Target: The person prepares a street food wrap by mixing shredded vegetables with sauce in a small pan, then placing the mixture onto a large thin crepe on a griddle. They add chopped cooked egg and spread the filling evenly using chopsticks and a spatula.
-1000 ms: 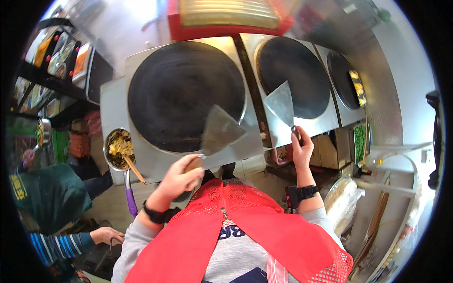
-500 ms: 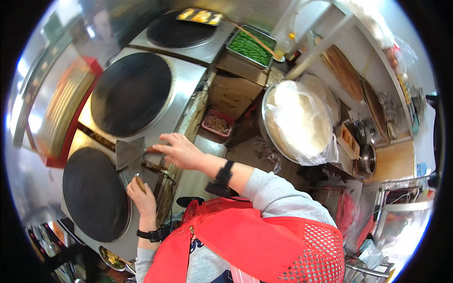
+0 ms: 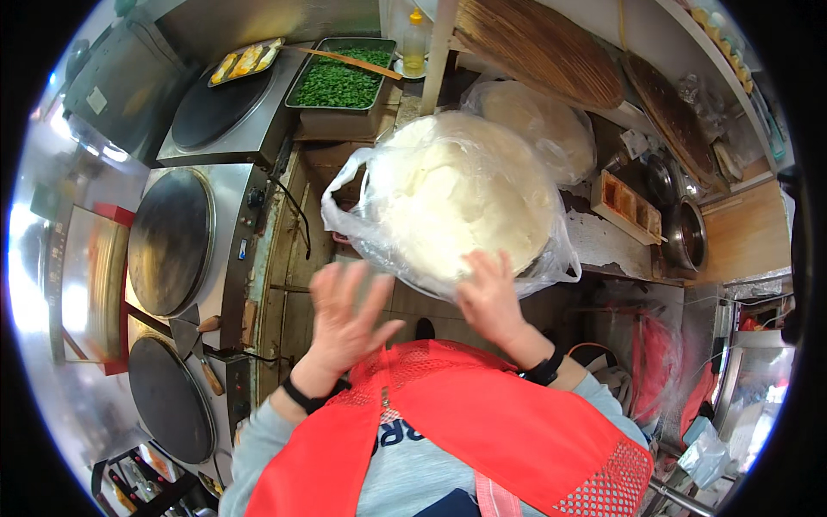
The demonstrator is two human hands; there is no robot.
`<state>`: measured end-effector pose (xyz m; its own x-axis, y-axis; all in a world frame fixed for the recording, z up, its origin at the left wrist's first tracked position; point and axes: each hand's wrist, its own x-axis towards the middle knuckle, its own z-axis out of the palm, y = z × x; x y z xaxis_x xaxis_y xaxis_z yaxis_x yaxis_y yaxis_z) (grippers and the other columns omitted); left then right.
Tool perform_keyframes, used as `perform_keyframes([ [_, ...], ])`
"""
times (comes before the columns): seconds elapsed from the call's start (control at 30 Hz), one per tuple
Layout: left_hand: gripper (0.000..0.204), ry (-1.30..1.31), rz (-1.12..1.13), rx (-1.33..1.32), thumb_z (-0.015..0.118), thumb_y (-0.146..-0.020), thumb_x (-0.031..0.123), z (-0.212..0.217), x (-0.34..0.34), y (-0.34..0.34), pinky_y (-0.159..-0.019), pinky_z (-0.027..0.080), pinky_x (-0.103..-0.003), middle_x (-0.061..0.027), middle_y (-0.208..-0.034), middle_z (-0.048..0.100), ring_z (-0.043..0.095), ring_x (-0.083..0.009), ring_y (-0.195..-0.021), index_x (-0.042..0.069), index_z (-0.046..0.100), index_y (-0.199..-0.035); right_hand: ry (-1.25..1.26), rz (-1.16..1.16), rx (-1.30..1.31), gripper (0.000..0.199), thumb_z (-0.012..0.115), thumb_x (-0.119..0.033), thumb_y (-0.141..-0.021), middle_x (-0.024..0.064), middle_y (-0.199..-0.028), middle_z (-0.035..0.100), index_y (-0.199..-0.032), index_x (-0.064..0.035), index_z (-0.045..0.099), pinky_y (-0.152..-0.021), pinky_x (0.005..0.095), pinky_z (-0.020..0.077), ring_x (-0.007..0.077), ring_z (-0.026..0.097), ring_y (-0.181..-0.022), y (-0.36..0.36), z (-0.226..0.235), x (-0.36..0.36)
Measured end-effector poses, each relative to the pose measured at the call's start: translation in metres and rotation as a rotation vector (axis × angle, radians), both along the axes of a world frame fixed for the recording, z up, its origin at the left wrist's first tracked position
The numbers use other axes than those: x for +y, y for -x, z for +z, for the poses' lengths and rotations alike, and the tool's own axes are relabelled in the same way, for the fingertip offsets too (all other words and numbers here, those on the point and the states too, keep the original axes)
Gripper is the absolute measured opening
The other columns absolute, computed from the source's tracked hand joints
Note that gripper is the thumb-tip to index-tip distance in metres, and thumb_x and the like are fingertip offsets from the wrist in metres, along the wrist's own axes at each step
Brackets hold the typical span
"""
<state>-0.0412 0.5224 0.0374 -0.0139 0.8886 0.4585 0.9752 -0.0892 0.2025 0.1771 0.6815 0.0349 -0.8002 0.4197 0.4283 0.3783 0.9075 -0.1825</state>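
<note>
A big mound of pale dough (image 3: 457, 194) sits in a basin under a loose clear plastic bag (image 3: 355, 177), right in front of me. My right hand (image 3: 489, 295) rests with spread fingers on the plastic at the basin's near edge. My left hand (image 3: 345, 314) hovers open and blurred just left of the basin, holding nothing. Two metal scrapers with wooden handles (image 3: 196, 338) lie between the round griddles at my left.
Three round black griddles (image 3: 170, 241) run along the left. A metal tray of chopped greens (image 3: 338, 82) and a yellow squeeze bottle (image 3: 415, 39) stand at the back. A second bagged dough (image 3: 534, 121), bamboo mats (image 3: 543, 47) and pots (image 3: 685, 233) are to the right.
My view has swung from the griddles to the dough basin. Both hands let go of the scrapers, which now lie by the griddles, and moved to the bagged dough.
</note>
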Motion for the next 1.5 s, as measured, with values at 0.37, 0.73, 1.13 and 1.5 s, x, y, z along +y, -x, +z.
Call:
perform_keyframes([
  [0.37, 0.027, 0.893, -0.111, 0.016, 0.059, -0.085, 0.026, -0.021, 0.055, -0.009, -0.102, 0.039, -0.05, -0.0186, -0.096, 0.066, 0.064, -0.0345, -0.096, 0.004, 0.059, -0.101, 1.05, -0.229, -0.039, 0.029, 0.068, -0.028, -0.086, 0.0115, -0.092, 0.068, -0.1, -0.0034, 0.065, -0.073, 0.036, 0.0513, 0.0293, 0.065, -0.083, -0.091, -0.063, 0.011],
  [0.73, 0.051, 0.742, 0.672, -1.46, 0.053, -0.096, 0.037, -0.1, 0.114, 0.124, -0.044, 0.046, -0.026, -0.0135, -0.118, 0.063, 0.064, -0.0166, -0.06, 0.005, 0.044, -0.135, 1.828, -0.835, 0.417, 0.055, 0.055, -0.039, -0.096, 0.0142, -0.072, 0.068, -0.14, -0.0082, 0.045, -0.044, 0.0232, 0.0416, 0.0153, 0.059, -0.05, -0.133, -0.073, 0.101],
  [1.13, 0.012, -0.043, -0.095, -1.279, 0.058, -0.089, 0.0, -0.023, 0.226, 0.111, -0.065, 0.055, -0.027, -0.0076, -0.099, 0.054, 0.067, -0.0181, -0.086, 0.001, 0.053, -0.1, 0.841, -0.58, 0.314, 0.041, 0.064, -0.023, -0.093, 0.0159, -0.112, 0.069, -0.122, 0.0048, 0.06, -0.087, 0.0301, 0.0509, 0.0228, 0.067, -0.102, -0.087, -0.066, 0.234],
  [1.5, 0.077, 0.513, 0.041, 0.059, 0.052, -0.092, 0.053, -0.033, 0.302, 0.08, -0.107, 0.031, -0.057, -0.0268, -0.149, 0.033, 0.035, -0.0476, -0.134, 0.005, 0.032, -0.148, 0.943, -0.222, -0.1, 0.045, 0.055, -0.039, -0.099, 0.0055, -0.131, 0.061, -0.134, -0.0105, 0.059, -0.101, 0.0286, 0.0414, 0.0131, 0.055, -0.119, 0.007, -0.073, 0.368],
])
